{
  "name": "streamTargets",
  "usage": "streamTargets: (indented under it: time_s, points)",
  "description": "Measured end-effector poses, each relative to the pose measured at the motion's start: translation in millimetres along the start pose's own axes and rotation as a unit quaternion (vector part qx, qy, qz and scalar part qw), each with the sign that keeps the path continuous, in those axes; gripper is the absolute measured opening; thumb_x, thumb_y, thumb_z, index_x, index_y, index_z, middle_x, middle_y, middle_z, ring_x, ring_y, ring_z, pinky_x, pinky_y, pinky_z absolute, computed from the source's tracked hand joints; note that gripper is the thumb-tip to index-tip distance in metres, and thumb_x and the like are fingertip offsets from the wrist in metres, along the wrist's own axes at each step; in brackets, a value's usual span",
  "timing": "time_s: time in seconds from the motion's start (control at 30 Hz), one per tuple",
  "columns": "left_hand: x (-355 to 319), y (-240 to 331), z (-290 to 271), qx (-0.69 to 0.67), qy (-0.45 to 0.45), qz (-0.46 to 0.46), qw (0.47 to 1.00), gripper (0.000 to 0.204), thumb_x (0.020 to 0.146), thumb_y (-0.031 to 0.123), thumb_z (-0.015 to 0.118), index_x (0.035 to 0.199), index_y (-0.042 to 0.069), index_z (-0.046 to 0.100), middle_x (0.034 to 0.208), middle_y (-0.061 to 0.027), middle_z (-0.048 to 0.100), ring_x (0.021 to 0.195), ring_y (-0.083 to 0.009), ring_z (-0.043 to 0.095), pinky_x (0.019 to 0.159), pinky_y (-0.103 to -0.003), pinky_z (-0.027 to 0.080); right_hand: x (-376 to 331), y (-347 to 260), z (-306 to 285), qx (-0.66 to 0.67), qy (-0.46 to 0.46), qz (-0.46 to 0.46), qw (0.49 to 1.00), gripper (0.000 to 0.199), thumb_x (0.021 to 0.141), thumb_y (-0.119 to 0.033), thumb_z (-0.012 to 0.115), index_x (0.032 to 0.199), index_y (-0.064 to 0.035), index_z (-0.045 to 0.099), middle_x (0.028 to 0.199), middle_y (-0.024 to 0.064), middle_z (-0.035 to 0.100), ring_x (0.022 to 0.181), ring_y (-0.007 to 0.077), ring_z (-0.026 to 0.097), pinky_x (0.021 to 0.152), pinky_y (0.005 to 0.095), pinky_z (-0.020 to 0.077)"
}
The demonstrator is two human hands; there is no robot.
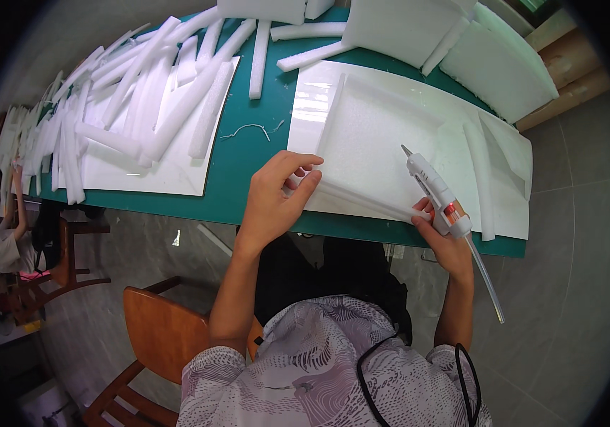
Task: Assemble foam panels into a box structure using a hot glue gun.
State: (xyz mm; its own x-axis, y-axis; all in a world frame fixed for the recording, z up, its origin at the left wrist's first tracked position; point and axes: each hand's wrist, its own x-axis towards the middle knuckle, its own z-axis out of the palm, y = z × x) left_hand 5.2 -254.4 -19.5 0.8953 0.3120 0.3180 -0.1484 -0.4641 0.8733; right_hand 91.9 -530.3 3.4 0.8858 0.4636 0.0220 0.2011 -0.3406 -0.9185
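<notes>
A flat white foam sheet (383, 142) with raised foam strips along its edges lies on a glossy white board in front of me. My left hand (276, 196) is at its near left corner, thumb and fingers closed around the end of the near foam strip (365, 201). At the other end of that strip, my right hand (444, 231) grips a white hot glue gun (433, 185), its nozzle pointing up and left over the sheet. The right thumb and a fingertip touch the strip's end. A clear glue stick (486, 281) sticks out behind the gun.
Many loose foam strips (155, 92) pile up on a second white board at the left. Foam blocks (405, 32) stand along the table's back. Foam pieces (479, 178) lie to the right. A wooden chair (162, 331) stands behind left; another person (9, 235) sits far left.
</notes>
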Motion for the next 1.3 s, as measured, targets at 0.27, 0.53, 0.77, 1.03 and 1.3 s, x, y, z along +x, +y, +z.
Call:
streamTargets:
  time_s: [0.27, 0.53, 0.77, 1.03, 1.3]
  points:
    - [0.1, -0.1, 2.0, -0.035, 0.007, -0.026, 0.999, 0.019, 0.085, 0.007, 0.065, 0.103, 0.005, 0.069, 0.091, -0.0082, 0.065, 0.079, -0.0163, 0.061, 0.066, -0.027, 0.05, 0.3, -6.1, 1.3, -0.016, -0.001, 0.014, 1.0, 0.02, 0.08, -0.003, 0.072, 0.096, -0.0033, 0.061, 0.075, -0.0014, 0.054, 0.065, 0.0051, 0.044, 0.058, 0.0223, 0.0369]
    - [0.1, -2.2, 0.2, -0.044, -0.019, -0.031, 0.998, 0.022, 0.087, 0.002, 0.062, 0.108, 0.003, 0.068, 0.096, -0.0046, 0.061, 0.086, -0.0105, 0.058, 0.07, -0.023, 0.049, 0.0, -6.3, 2.1, -0.017, 0.003, 0.014, 1.0, 0.019, 0.081, -0.005, 0.072, 0.095, -0.0026, 0.061, 0.074, -0.0006, 0.054, 0.066, 0.0054, 0.046, 0.059, 0.0223, 0.0378]
    - [0.0, -4.1, 2.3, -0.045, -0.017, -0.022, 0.999, 0.021, 0.088, 0.0, 0.06, 0.108, 0.002, 0.068, 0.096, -0.0043, 0.06, 0.086, -0.0096, 0.057, 0.068, -0.023, 0.047, -1.1, -6.5, 3.2, -0.013, 0.009, -0.001, 1.0, 0.018, 0.081, -0.005, 0.071, 0.095, -0.0023, 0.061, 0.074, -0.0001, 0.056, 0.066, 0.0056, 0.047, 0.059, 0.0223, 0.0385]
    - [-3.0, -7.4, 3.3, -0.043, -0.02, -0.029, 0.998, 0.02, 0.089, -0.001, 0.06, 0.107, 0.001, 0.067, 0.098, -0.0044, 0.06, 0.087, -0.0095, 0.057, 0.068, -0.022, 0.046, -3.8, 0.5, 2.6, -0.023, 0.011, 0.005, 1.0, 0.019, 0.08, -0.006, 0.072, 0.096, -0.0026, 0.062, 0.074, 0.0008, 0.058, 0.066, 0.0065, 0.048, 0.061, 0.0227, 0.0405]
    - [-0.2, -4.8, 6.3, -0.049, 0.007, -0.015, 0.999, 0.02, 0.085, 0.002, 0.063, 0.105, 0.005, 0.07, 0.093, -0.0074, 0.064, 0.081, -0.0157, 0.062, 0.068, -0.026, 0.049, -3.3, -1.9, 0.3, -0.091, 0.021, -0.018, 0.995, 0.02, 0.08, -0.007, 0.074, 0.096, -0.0006, 0.064, 0.078, 0.0095, 0.066, 0.068, 0.0142, 0.061, 0.064, 0.0281, 0.0476]
